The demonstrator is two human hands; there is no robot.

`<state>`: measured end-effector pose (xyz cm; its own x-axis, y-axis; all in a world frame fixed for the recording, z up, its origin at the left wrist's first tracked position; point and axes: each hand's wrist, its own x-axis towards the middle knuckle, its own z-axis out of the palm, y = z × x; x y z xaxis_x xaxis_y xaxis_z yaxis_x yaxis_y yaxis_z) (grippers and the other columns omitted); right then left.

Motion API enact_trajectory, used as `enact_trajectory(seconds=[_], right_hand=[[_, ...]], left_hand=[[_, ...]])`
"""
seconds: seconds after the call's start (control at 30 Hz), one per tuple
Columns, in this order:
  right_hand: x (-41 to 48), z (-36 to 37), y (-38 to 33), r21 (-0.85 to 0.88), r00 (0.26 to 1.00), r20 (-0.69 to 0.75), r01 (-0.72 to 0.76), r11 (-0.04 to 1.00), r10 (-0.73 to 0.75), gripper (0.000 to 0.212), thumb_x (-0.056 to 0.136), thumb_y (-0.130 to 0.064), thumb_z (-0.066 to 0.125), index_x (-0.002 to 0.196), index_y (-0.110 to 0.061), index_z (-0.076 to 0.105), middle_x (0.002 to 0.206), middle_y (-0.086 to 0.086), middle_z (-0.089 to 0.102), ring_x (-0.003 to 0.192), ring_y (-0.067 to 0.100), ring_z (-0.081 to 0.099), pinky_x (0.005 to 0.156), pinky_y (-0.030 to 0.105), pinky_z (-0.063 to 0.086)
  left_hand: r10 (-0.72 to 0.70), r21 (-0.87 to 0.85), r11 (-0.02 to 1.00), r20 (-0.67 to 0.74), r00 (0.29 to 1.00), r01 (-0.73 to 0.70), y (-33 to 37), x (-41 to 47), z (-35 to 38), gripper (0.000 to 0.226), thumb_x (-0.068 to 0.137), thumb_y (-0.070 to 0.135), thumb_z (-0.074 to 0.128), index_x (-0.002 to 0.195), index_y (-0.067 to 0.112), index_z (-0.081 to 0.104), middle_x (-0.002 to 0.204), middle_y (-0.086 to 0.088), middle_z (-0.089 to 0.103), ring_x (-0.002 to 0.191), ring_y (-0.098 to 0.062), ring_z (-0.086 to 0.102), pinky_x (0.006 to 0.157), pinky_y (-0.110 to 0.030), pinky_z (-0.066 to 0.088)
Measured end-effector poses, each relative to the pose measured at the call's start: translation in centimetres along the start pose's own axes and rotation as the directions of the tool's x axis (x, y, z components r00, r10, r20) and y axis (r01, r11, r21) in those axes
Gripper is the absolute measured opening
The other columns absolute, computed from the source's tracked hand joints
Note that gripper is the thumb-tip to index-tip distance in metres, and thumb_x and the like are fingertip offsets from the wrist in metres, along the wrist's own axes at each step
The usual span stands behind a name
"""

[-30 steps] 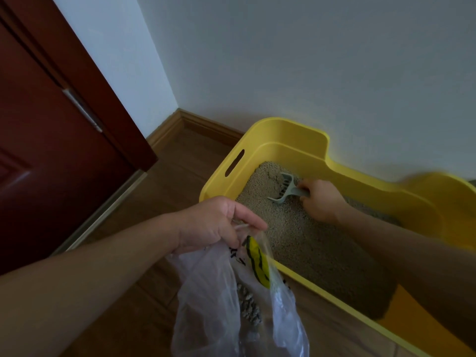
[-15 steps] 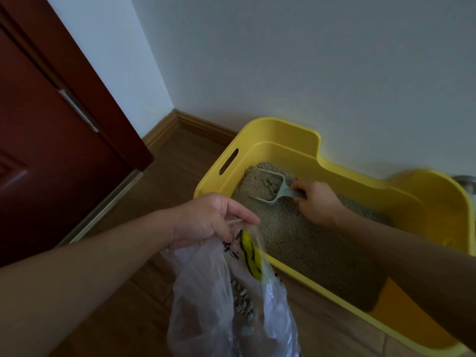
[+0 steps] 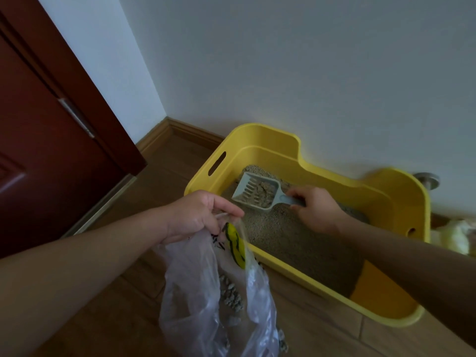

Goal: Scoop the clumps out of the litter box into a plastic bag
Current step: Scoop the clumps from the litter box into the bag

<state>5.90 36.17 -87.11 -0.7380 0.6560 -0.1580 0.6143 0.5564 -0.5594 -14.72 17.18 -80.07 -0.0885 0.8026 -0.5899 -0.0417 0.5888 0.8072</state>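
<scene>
One loaded scoop [image 3: 257, 193], clamped in my right hand [image 3: 315, 210], hovers over the litter box [image 3: 304, 279]. Next, I'd carry it level toward seven o'clock into the plastic bag [image 3: 195, 279] my left hand [image 3: 198, 215] pinches.

dark red door [image 3: 46, 140], wooden floor [image 3: 164, 171]

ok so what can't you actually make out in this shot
All in the head view.
Plastic bag: its bottom is cut off by the lower edge.
Scoop: handle end covered by the right hand.
Litter box: part of its right end lies behind the right forearm.
Metal object behind the box: mostly hidden by its wall.
Pale thing at the right edge: blurred and cut off.
</scene>
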Motion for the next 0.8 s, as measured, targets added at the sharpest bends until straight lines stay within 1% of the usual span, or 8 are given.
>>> enact_trajectory(seconds=[0.17,0.27,0.4,0.5,0.57,0.63,0.7,0.8], right_hand=[[-2.8,-1.2,0.2,-0.017,0.999,0.008,-0.043,0.999,0.044,0.022,0.094,-0.014,0.058,0.114,-0.022,0.066,0.101,-0.003,0.063,0.082,0.011,0.059,0.075,0.034,0.054],[-4.3,-1.8,0.5,-0.014,0.997,0.017,-0.069,0.998,0.069,0.024,0.094,-0.015,0.058,0.116,-0.023,0.065,0.102,-0.004,0.063,0.084,0.010,0.060,0.079,0.035,0.056],[-5.8,-2.9,0.5,-0.040,0.997,0.003,-0.076,0.996,0.076,0.024,0.094,-0.014,0.059,0.116,-0.022,0.066,0.102,-0.004,0.063,0.088,0.012,0.060,0.082,0.035,0.055],[-6.5,-3.6,0.3,-0.054,0.998,-0.001,-0.068,0.996,0.068,0.024,0.094,-0.013,0.060,0.115,-0.022,0.066,0.101,-0.005,0.063,0.089,0.012,0.059,0.080,0.031,0.052],[-6.9,-3.9,0.2,-0.060,0.998,-0.006,-0.062,0.996,0.062,0.024,0.094,-0.013,0.060,0.114,-0.022,0.067,0.099,-0.005,0.063,0.086,0.010,0.058,0.075,0.027,0.048],[-7.3,-4.2,0.0,-0.061,0.998,-0.012,-0.055,0.997,0.055,0.023,0.093,-0.013,0.060,0.113,-0.023,0.068,0.096,-0.006,0.063,0.083,0.008,0.057,0.069,0.025,0.044],[-7.8,-4.5,-0.3,-0.061,0.999,-0.011,-0.043,0.997,0.043,0.023,0.093,-0.012,0.060,0.112,-0.023,0.068,0.095,-0.006,0.064,0.082,0.007,0.057,0.069,0.025,0.044],[-8.5,-5.0,-0.9,-0.058,1.000,-0.008,-0.026,0.998,0.025,0.022,0.093,-0.013,0.060,0.111,-0.022,0.068,0.092,-0.008,0.063,0.080,0.006,0.056,0.066,0.025,0.045]], left_hand=[[0.060,0.034,0.998,-0.064,0.996,-0.058,-0.1,-0.8,0.6,0.061,0.073,-0.035,0.046,0.102,0.010,0.074,0.117,-0.006,0.069,0.112,-0.007,0.065,0.079,-0.025,0.057],[0.065,0.046,0.997,-0.075,0.995,-0.062,0.0,-1.5,0.8,0.060,0.073,-0.035,0.045,0.106,0.008,0.073,0.117,-0.007,0.069,0.109,-0.005,0.066,0.074,-0.022,0.056],[0.075,0.085,0.994,-0.096,0.993,-0.066,-0.2,-2.4,0.9,0.060,0.074,-0.035,0.046,0.109,0.006,0.071,0.114,-0.012,0.070,0.101,-0.010,0.070,0.069,-0.021,0.056],[0.085,0.111,0.991,-0.119,0.989,-0.072,-0.5,-2.9,0.7,0.060,0.073,-0.034,0.047,0.107,0.010,0.071,0.114,-0.013,0.071,0.105,-0.010,0.069,0.073,-0.024,0.057],[0.089,0.132,0.989,-0.129,0.988,-0.072,-0.6,-3.3,0.5,0.059,0.074,-0.032,0.049,0.110,0.009,0.071,0.114,-0.013,0.071,0.102,-0.011,0.070,0.076,-0.026,0.058],[0.088,0.147,0.987,-0.137,0.987,-0.067,-0.6,-3.6,0.5,0.057,0.075,-0.030,0.052,0.113,0.009,0.070,0.114,-0.013,0.071,0.096,-0.017,0.072,0.072,-0.025,0.057],[0.088,0.153,0.986,-0.153,0.984,-0.064,-0.7,-3.9,0.5,0.056,0.076,-0.028,0.054,0.111,0.011,0.071,0.114,-0.011,0.071,0.094,-0.020,0.072,0.069,-0.023,0.056],[0.122,0.211,0.974,-0.179,0.976,-0.083,-0.8,-4.2,0.5,0.056,0.075,-0.026,0.057,0.106,0.019,0.073,0.111,-0.007,0.072,0.100,-0.014,0.069,0.070,-0.018,0.053]])
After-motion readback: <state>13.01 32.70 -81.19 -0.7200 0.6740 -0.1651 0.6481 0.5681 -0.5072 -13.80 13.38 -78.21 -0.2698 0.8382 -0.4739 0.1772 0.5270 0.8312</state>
